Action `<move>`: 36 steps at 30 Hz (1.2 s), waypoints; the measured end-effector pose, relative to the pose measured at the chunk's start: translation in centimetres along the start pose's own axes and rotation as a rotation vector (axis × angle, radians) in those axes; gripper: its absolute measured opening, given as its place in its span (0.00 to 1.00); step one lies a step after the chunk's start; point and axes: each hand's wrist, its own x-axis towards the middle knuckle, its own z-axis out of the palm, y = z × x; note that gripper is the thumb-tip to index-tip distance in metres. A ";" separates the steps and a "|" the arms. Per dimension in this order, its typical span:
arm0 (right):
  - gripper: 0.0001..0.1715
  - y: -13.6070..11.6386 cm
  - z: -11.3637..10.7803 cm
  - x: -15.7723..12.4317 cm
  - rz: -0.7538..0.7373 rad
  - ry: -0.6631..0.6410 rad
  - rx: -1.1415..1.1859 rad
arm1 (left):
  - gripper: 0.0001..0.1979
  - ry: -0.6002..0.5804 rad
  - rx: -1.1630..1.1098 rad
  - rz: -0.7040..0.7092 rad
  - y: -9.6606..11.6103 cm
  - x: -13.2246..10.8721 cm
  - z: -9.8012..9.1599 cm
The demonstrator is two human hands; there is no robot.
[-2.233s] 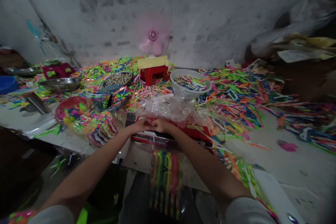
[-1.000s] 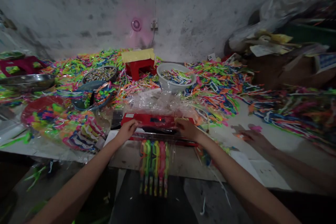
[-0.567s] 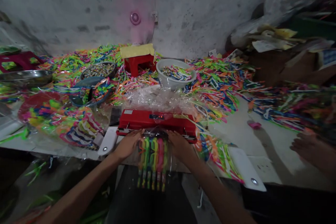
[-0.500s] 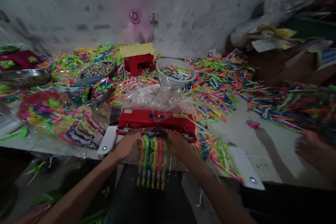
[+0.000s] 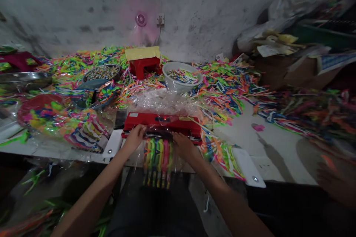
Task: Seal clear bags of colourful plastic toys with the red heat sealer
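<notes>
A clear plastic bag [image 5: 158, 155] of bright toy-like strips in green, yellow, orange and pink hangs over the table's front edge, above my lap. My left hand [image 5: 135, 136] pinches its upper left corner. At the upper right corner, the fingers of my right hand [image 5: 182, 143] are closed on the bag too. The bag's upper edge lies at the front slot of a red sealing machine [image 5: 144, 119], which has a small lit orange light. Both hands touch the machine's front, and my fingertips are partly hidden in the dim light.
Behind the machine lie crumpled clear film [image 5: 158, 102], a white bowl [image 5: 182, 87] and a red stool [image 5: 144, 67]. White slabs [image 5: 249, 168] flank it. Colourful strips [image 5: 228, 81] heap along the wall. Another person's blurred hand [image 5: 333, 179] is at the right edge.
The view has shifted slightly, moving the scene a little left and up. Both my hands stay on the bag at the machine. The other person's hand has moved lower, towards the table's front edge.
</notes>
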 end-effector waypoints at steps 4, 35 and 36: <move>0.28 -0.3 -0.6 0.1 0.045 -0.004 0.047 | 0.20 0.293 -0.094 -0.071 -0.8 -2.6 0.3; 0.27 -1.4 -2.0 -0.1 0.110 -0.019 -0.032 | 0.31 -0.148 -0.650 -0.648 -0.8 -17.9 1.6; 0.27 -1.3 -2.1 -0.2 0.110 -0.002 -0.014 | 0.31 -0.124 -0.640 -0.644 -0.7 -17.9 1.3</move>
